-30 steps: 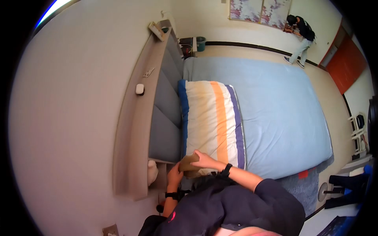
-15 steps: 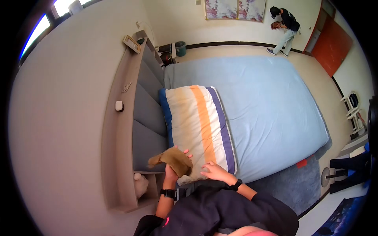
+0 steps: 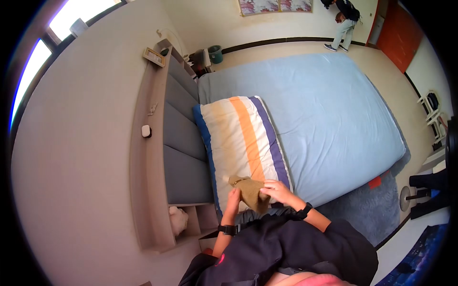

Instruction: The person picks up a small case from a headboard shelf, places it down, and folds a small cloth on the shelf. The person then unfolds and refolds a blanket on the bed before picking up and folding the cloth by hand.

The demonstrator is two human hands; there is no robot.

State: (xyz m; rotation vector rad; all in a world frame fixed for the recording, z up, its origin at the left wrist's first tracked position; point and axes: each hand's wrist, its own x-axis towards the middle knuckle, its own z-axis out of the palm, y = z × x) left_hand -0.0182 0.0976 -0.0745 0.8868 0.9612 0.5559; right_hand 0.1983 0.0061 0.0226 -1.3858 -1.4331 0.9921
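Observation:
A soft brown cloth item (image 3: 252,192), perhaps a sock or a knit cap, is held up in front of my body over the near end of the striped pillow (image 3: 238,143). My left hand (image 3: 233,199) grips its left edge, thumb upward. On the other side, the fingers of my right hand (image 3: 277,190) pinch its right edge. The cloth hangs down between both hands, with its lower tip close to my dark shirt. Its exact kind is hard to make out.
A bed with a light blue sheet (image 3: 329,109) spreads ahead. To the left runs a headboard shelf (image 3: 143,171) with a small white case (image 3: 146,131), a picture frame (image 3: 154,57) and a white plush (image 3: 178,220). Another person (image 3: 344,24) stands by the far wall.
The brown cloth has moved right, from lying over my left hand to being stretched between both hands. My right hand has closed on it. The view has shifted slightly.

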